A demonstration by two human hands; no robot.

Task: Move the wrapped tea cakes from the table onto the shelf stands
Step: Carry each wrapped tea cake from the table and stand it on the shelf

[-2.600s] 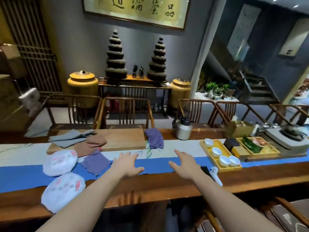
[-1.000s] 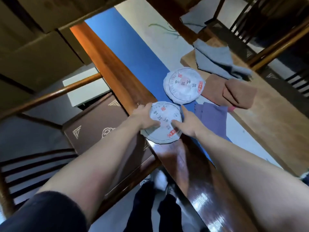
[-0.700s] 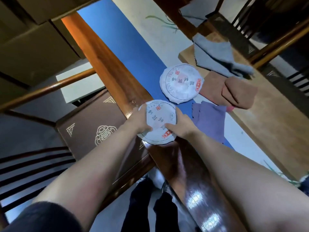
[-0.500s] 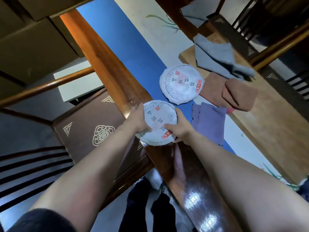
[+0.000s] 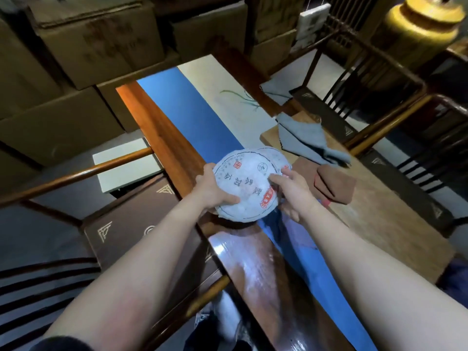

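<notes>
A round tea cake in white paper with red and dark print is lifted off the table and tilted toward me. My left hand grips its left edge, thumb on top. My right hand grips its right edge, fingers on the printed face. Behind it, only the rim of a second wrapped tea cake shows, lying on the blue runner. No shelf stand is in view.
The long wooden table runs away from me. Grey cloth and brown cloth lie on a wooden board at right. Wooden chairs flank the table. Cardboard boxes are stacked behind; a yellow jar stands top right.
Both hands have raised the near tea cake off the table and tilted it up; it now covers most of the second cake. My view has swung up toward the boxes.
</notes>
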